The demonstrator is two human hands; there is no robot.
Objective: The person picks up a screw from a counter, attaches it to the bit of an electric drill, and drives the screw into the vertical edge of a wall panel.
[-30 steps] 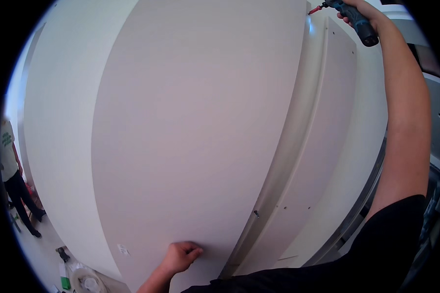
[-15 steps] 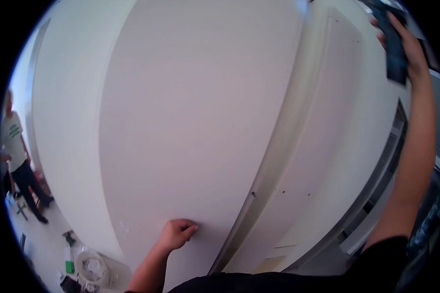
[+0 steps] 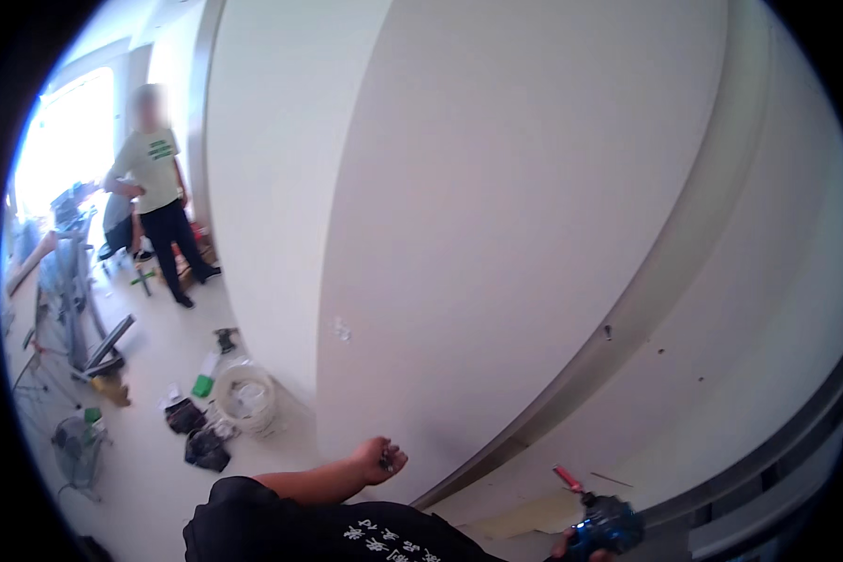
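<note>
Low in front of the panel, my left hand (image 3: 380, 460) is turned partly palm-up, its fingers curled round a few small dark pieces (image 3: 385, 458) that look like screws. Down at the lower right, my right hand (image 3: 566, 543) grips a blue cordless drill (image 3: 607, 526), its red-tipped front (image 3: 566, 477) pointing up and left. Most of that hand is hidden behind the drill or cut off by the picture's edge. Before me stands a tall white panel (image 3: 496, 206). A screw (image 3: 608, 332) sticks out beside the panel's right edge, apart from both hands.
At the left, a person (image 3: 159, 173) stands by the wall. On the floor are a white bucket (image 3: 270, 412), dark bags (image 3: 206, 450), a green box (image 3: 202, 385), a fan (image 3: 77, 448) and metal stands (image 3: 77, 290). A dark rail (image 3: 759, 473) curves along the lower right.
My view has swung left, showing more floor and the person. The drill has come down from the upper right in my right hand. My left hand has turned over, showing the small pieces.
</note>
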